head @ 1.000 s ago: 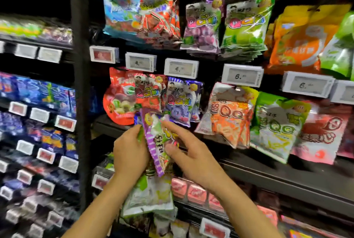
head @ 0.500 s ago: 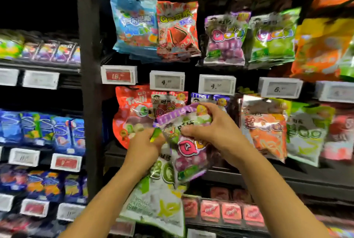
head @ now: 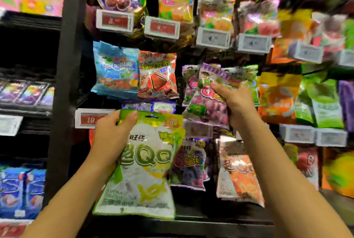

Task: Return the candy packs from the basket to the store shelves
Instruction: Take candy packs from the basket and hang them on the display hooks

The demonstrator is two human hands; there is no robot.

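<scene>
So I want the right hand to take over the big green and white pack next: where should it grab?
Probably the top header strip of the green and white pack, right of the left hand, which pinches its top left corner. Come from the right: that flat sealed edge near the hang hole is bare, while the body bulges and hangs free.

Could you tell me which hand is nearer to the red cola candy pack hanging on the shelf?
Left. The left hand is just below the red cola pack, holding a green pack; the right hand is farther right.
</scene>
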